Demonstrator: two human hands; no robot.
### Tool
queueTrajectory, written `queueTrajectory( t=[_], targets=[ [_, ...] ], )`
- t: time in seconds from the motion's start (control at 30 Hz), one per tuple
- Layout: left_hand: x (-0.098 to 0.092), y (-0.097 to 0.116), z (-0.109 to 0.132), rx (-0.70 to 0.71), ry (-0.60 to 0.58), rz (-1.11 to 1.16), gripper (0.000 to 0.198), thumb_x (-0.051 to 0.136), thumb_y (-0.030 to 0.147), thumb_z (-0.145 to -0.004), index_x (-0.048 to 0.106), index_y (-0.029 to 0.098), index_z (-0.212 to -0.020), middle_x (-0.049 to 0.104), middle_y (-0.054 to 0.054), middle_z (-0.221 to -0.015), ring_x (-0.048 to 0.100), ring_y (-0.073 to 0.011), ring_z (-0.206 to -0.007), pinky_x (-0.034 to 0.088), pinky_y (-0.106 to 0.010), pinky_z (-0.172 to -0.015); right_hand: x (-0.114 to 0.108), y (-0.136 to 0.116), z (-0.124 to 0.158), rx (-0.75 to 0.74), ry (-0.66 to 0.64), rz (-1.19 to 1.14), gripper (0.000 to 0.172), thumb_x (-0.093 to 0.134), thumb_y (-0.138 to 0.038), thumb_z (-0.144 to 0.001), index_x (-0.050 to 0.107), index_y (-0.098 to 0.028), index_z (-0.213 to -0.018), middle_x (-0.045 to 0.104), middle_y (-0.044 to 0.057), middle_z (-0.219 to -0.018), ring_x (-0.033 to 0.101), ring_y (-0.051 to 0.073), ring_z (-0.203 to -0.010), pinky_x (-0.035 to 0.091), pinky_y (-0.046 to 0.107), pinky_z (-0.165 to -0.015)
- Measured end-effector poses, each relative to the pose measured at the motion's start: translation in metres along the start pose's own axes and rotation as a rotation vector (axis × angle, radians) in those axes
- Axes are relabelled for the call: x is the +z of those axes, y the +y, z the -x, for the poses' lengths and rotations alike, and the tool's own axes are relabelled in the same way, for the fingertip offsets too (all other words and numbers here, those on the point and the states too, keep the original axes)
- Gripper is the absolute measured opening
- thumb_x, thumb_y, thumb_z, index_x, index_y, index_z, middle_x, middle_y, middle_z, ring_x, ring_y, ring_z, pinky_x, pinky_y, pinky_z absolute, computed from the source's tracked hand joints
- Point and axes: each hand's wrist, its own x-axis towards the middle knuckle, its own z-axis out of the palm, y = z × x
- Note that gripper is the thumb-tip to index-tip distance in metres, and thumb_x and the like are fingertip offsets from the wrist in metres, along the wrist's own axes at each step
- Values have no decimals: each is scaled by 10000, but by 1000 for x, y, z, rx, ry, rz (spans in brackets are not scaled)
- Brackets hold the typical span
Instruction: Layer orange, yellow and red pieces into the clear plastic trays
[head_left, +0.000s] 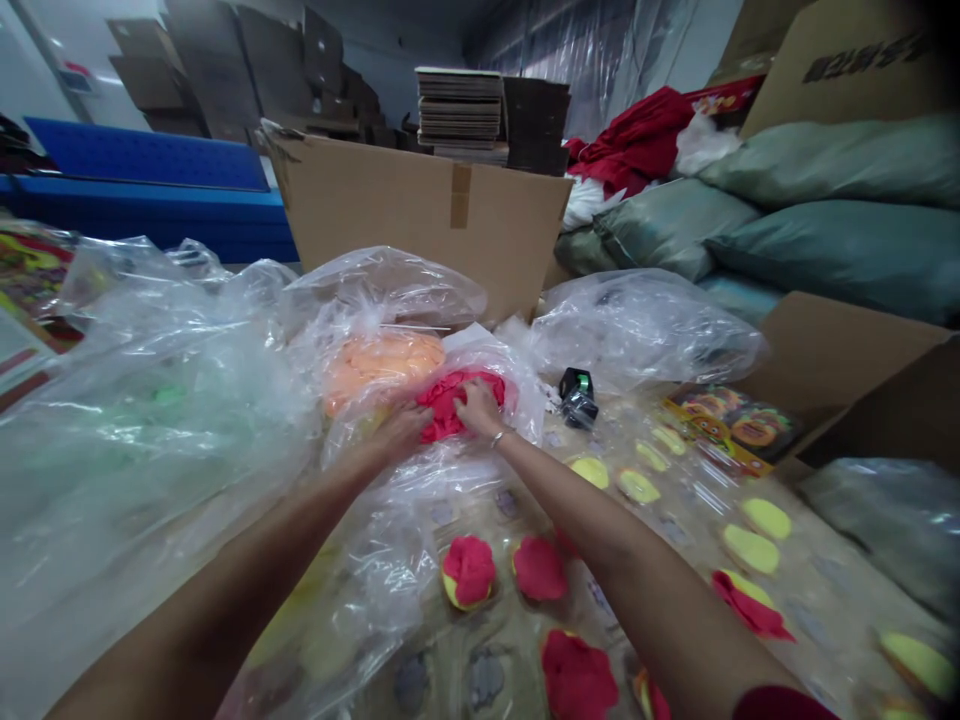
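Observation:
A clear plastic bag [529, 400] lies open in front of me with a lump of soft red dough-like material [444, 405] in it. My left hand [405, 430] is at the lump's left edge, its fingers curled against the red material and partly hidden. On the lump's right side, my right hand [480, 408] has its fingers bent into the red stuff, gripping it. Nearer to me, red pieces [540, 568] sit on yellow ovals in a clear moulded sheet. Bare yellow ovals [752, 549] lie to the right.
Orange material [386, 365] in plastic sits left of the red lump. A black tape dispenser [577, 398] stands to the right, near printed packaging [731, 425]. Crumpled clear plastic [150, 420] covers the left side. A large cardboard box [405, 200] rises behind; filled sacks [847, 245] are stacked at right.

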Motion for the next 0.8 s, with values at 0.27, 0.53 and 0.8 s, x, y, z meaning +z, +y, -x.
queueTrajectory(
  t=[0.27, 0.53, 0.8],
  targets=[
    [-45, 26, 4, -591, 175, 1213, 172, 651, 77, -619, 654, 151, -775, 688, -25, -771, 635, -140, -701, 530, -255, -691, 11, -20, 7, -243, -76, 200, 513, 657, -441, -809, 587, -109, -1195, 554, 179, -1220, 460, 315, -1152, 381, 437, -983],
    [-46, 32, 21, -672, 214, 1330, 156, 716, 123, -714, 681, 135, -866, 726, -48, -810, 669, -153, -681, 556, -248, -607, 1, -8, -22, -192, -139, 87, 307, 448, -319, -959, 698, -142, -950, 657, 100, -1020, 564, 197, -953, 418, 303, -910],
    [-33, 26, 25, -681, 133, 1387, 170, 700, 112, -749, 693, 131, -918, 738, -73, -859, 688, -181, -735, 588, -310, -692, 8, -7, -16, -279, -170, 22, 223, 495, -238, -920, 691, -137, -957, 658, 92, -1048, 572, 186, -974, 424, 289, -896]
  ],
)
